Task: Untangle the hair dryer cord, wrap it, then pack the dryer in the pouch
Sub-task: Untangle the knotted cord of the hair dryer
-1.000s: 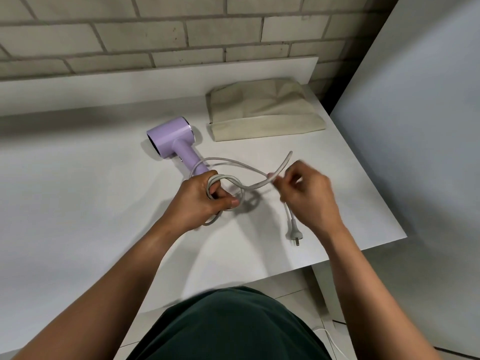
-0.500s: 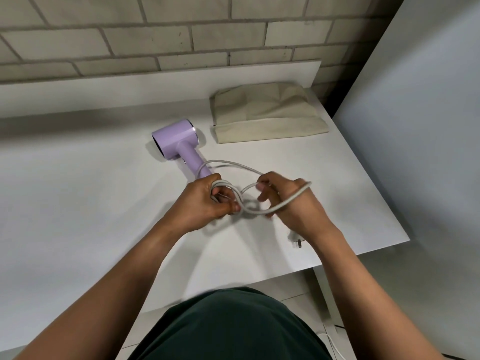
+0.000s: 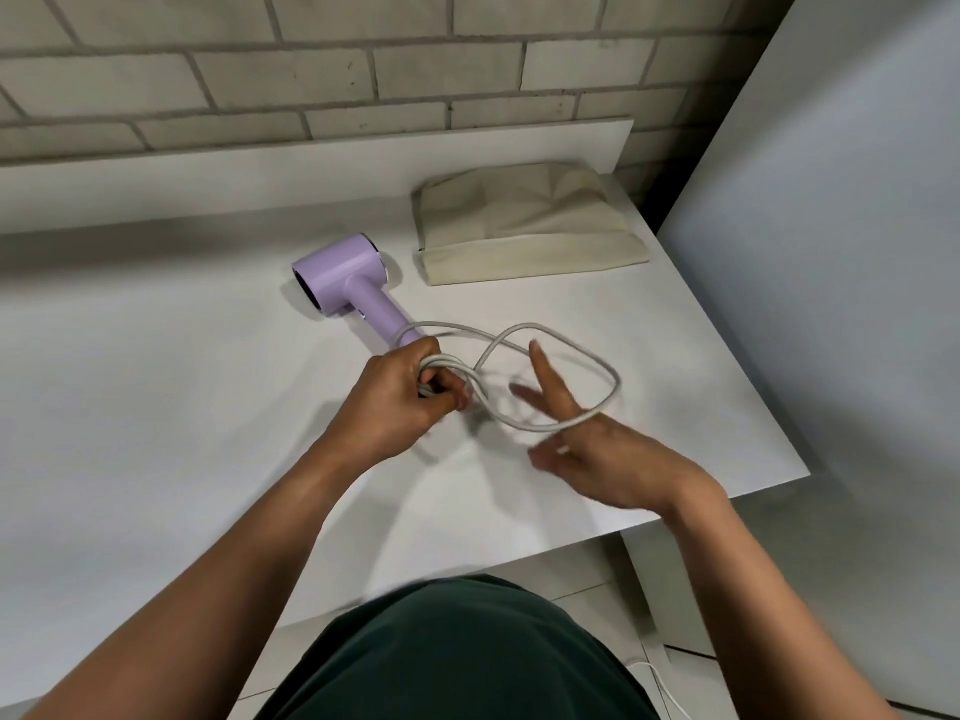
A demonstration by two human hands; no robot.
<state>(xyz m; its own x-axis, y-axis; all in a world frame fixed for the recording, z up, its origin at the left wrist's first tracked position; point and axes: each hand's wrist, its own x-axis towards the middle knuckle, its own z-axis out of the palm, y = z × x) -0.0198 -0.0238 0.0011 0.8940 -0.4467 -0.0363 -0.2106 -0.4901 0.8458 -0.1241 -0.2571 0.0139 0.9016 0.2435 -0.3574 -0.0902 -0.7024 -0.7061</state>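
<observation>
Several coils of cord (image 3: 617, 384) sit clamped in L hand (image 3: 400, 402); R hand (image 3: 608, 459) has opened, fingers spread, next loop draped over it; wrap approx midway; pouch (image 3: 524, 226) untouched.

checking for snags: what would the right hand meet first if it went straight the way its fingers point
Probably the cord loop arcing just past the fingertips of the right hand; beyond that, the pouch. Depth is unclear, so it might slip under the loop.

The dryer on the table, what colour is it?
Pale lilac all over; the dryer shows best in the head view.
</observation>
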